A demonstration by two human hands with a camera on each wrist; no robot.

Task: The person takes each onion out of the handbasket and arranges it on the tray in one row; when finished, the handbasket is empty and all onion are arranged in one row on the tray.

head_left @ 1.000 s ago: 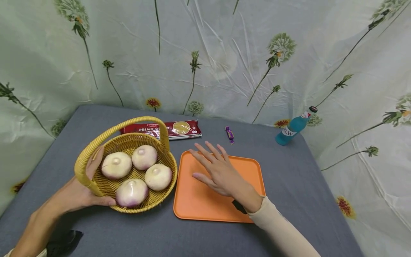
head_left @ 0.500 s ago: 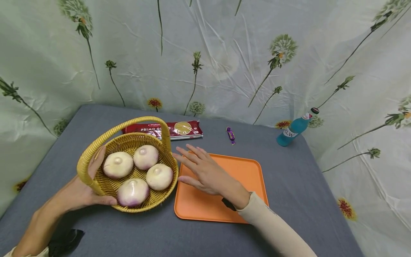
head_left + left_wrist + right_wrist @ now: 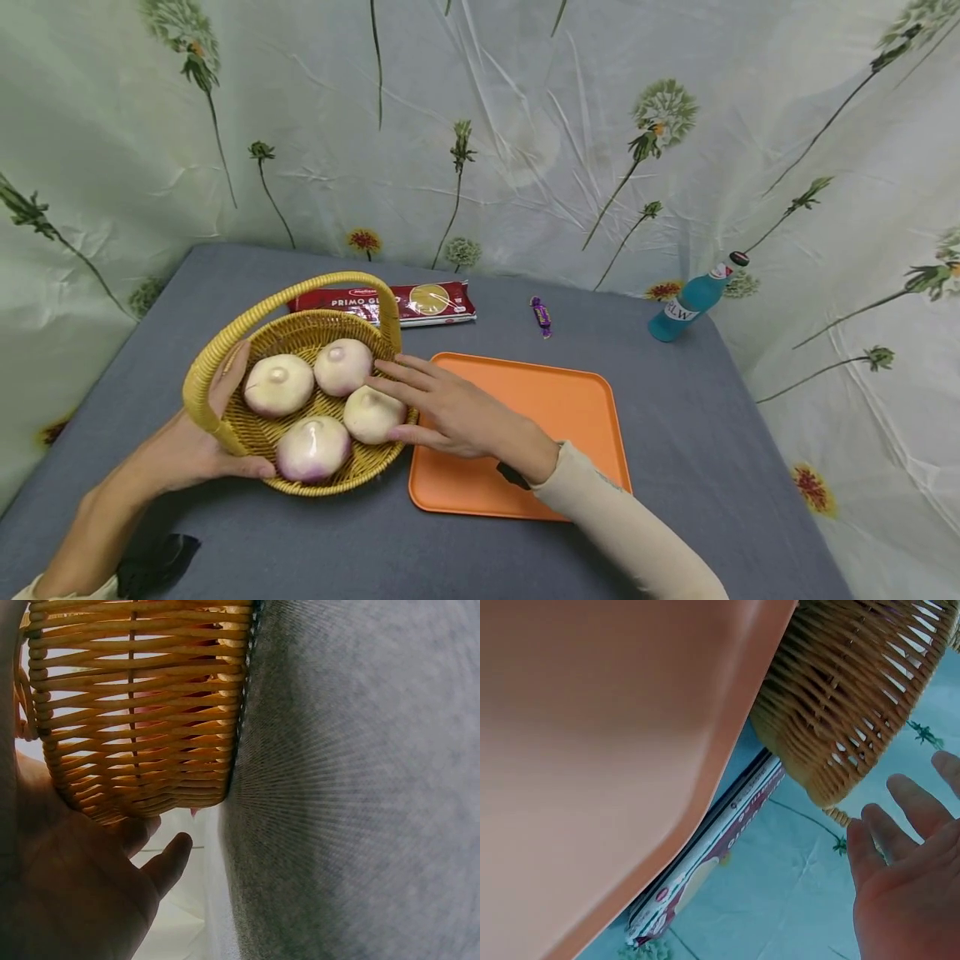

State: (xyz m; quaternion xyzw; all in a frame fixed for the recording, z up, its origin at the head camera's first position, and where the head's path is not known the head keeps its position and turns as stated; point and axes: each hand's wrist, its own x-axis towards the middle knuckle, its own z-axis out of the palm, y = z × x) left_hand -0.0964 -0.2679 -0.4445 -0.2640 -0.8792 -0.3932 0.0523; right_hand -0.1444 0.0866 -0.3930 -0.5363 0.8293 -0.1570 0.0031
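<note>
A yellow wicker basket [image 3: 322, 492] with a tall arched handle stands on the left half of the table, holding several white turnips with purple undersides, among them a front turnip [image 3: 313, 448]. My left hand [image 3: 187, 442] holds the basket's left side, thumb along the front rim. From below, the left wrist view has the palm [image 3: 82, 885] against the woven wall. My right hand [image 3: 457, 408] reaches over the basket's right rim, fingers spread and fairly straight above the rightmost turnip [image 3: 369, 414], partly covering it. The right wrist view puts its fingers [image 3: 915, 810] beside the basket wall.
An orange tray [image 3: 480, 492] lies right of the basket, beneath the right forearm. Behind the basket is a red pasta packet [image 3: 435, 302]. A purple-wrapped candy [image 3: 540, 317] and a blue bottle [image 3: 693, 300] are farther back, before the floral cloth backdrop [image 3: 555, 150].
My right hand has moved left from above the orange tray to over the basket's right rim and the rightmost turnip. My left hand stays on the basket.
</note>
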